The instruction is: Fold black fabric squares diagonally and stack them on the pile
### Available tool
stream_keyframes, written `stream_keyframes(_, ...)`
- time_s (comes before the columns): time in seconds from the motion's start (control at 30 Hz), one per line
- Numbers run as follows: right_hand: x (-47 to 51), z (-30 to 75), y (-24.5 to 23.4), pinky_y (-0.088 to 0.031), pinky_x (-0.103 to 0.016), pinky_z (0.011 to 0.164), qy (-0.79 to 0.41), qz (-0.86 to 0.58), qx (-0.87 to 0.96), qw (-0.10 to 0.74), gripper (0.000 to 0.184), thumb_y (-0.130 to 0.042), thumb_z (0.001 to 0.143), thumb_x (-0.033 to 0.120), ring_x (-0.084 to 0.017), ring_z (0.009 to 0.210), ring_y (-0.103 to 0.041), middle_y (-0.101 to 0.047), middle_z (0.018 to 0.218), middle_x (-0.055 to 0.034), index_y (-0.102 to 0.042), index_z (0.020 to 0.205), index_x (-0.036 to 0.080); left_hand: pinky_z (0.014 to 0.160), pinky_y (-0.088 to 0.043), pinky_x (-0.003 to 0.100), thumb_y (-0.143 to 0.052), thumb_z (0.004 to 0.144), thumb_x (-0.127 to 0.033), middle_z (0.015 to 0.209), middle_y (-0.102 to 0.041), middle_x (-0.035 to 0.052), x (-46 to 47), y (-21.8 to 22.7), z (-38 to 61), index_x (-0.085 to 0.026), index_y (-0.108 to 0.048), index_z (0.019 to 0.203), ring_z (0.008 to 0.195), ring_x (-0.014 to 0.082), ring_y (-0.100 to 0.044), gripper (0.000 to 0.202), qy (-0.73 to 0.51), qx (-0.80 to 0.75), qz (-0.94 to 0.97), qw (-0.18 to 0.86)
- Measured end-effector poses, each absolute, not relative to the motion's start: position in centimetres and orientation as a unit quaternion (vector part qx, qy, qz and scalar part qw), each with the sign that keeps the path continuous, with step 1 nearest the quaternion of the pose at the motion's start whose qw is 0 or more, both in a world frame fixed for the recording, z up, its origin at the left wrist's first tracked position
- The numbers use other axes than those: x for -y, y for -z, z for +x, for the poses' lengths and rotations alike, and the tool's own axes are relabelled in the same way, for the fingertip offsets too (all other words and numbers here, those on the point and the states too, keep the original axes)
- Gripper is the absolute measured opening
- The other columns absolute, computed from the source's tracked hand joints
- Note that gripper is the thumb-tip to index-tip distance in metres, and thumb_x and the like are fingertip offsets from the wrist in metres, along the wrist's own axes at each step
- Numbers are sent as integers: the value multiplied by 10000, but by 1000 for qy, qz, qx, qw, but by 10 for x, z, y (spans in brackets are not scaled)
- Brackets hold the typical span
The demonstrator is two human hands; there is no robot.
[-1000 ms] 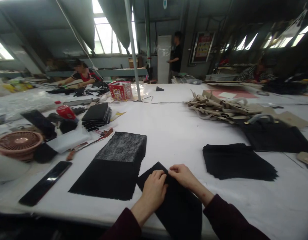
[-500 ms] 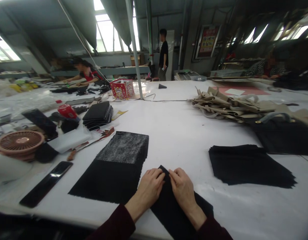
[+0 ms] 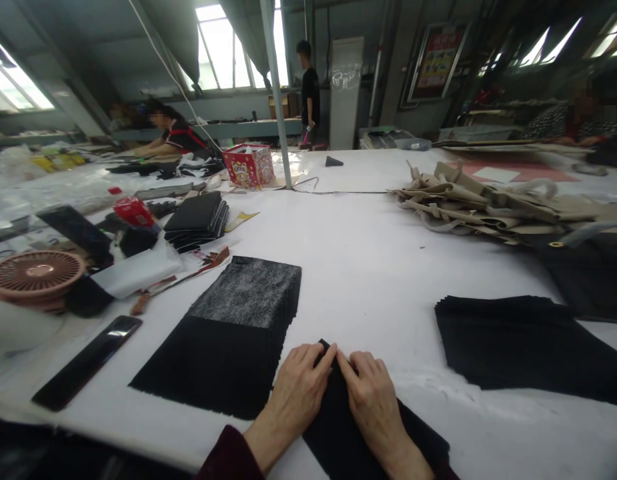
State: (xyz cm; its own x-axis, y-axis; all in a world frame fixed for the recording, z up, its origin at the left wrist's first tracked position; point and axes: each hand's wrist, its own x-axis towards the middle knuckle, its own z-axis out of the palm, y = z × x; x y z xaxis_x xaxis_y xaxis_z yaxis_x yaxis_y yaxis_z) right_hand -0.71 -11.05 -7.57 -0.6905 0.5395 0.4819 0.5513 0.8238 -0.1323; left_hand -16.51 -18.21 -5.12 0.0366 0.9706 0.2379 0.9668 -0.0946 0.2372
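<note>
A black fabric piece lies at the table's front edge, its narrow far end pointing away from me. My left hand is at its left far edge, fingers bent and pressed onto the cloth. My right hand grips the same end from the right, thumb hidden. The two index fingertips almost meet near the far tip. To the left lies a stack of black fabric pieces with a grey fuzzy patch on top. Another stack of black fabric is at the right.
A dark phone, a pink fan and a folded black pile are on the left. Beige strips heap at the right. A pole rises beyond, beside a red box. Other people are farther back.
The view has shifted, moving the right stack rightward in frame. Both hands stay at the fabric's far end, index fingers now stretched closer to the tip. The person standing behind has moved left.
</note>
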Motion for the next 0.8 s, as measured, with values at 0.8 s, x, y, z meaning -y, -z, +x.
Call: stream_keyframes(0.8,110,-9,82,-383,-374,733,1,-283,926,251,393,-347,938,52,-214,821,-477,-529,893,-76,-529,1281,115,955,-415,427,-469,972,-238,1236,-569,47,180,49,-168,-278,-448,1403,1071,228,-524,433,-157,-713,683,27)
